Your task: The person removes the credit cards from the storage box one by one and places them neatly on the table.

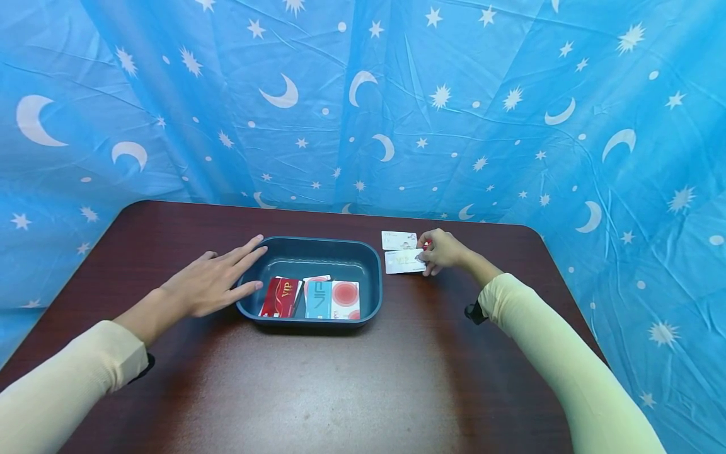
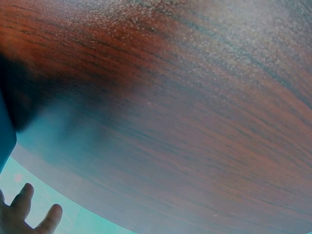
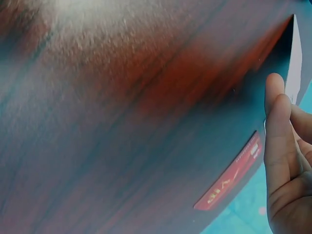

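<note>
A white card (image 1: pixel 405 261) is pinched at its right end by my right hand (image 1: pixel 444 250). In the right wrist view the same white card (image 3: pixel 294 63) stands tilted above the table beside the fingers. Another white card (image 1: pixel 399 240) lies just behind it, and a red VIP card (image 3: pixel 229 173) lies on the table close by, mostly covered by the hand in the head view. My left hand (image 1: pixel 214 282) has its fingers spread at the left rim of a dark blue tray (image 1: pixel 371 265). Inside the tray are a red VIP card (image 1: pixel 280 297), a blue card (image 1: pixel 318 299) and a white card with red circles (image 1: pixel 345 300).
Another card (image 1: pixel 317 278) shows partly behind the blue one in the tray. The dark wood table (image 1: pixel 317 391) has rounded far corners, and a blue curtain (image 1: pixel 317 139) with moons and stars hangs right behind its far edge.
</note>
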Demonstrator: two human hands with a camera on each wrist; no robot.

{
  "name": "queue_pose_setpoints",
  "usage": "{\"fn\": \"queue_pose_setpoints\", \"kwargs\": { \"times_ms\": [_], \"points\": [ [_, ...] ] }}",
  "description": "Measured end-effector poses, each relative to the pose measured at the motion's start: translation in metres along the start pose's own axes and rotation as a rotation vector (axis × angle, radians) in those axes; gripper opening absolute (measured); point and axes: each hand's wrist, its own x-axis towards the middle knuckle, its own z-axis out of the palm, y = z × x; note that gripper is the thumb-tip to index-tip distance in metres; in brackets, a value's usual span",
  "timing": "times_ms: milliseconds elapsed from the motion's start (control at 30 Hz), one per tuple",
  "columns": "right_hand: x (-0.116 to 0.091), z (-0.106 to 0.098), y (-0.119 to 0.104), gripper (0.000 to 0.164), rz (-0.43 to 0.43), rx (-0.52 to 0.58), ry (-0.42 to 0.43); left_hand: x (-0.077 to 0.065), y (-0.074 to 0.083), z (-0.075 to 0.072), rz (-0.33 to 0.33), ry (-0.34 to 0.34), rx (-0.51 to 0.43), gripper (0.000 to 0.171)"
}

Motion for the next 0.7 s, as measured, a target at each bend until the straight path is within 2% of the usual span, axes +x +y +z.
{"fn": "queue_pose_setpoints", "kwargs": {
  "times_ms": [300, 700],
  "points": [
    [0.0036, 0.0079, 0.0047, 0.018, 0.02, 0.0, 0.015, 0.0007, 0.0007, 0.0003, -0.002, -0.001, -0.006, 0.079],
    [0.0046, 0.0078, 0.0076, 0.018, 0.011, -0.108, 0.021, 0.0004, 0.001, -0.0009, -0.006, -0.01, 0.002, 0.079]
  ]
}}
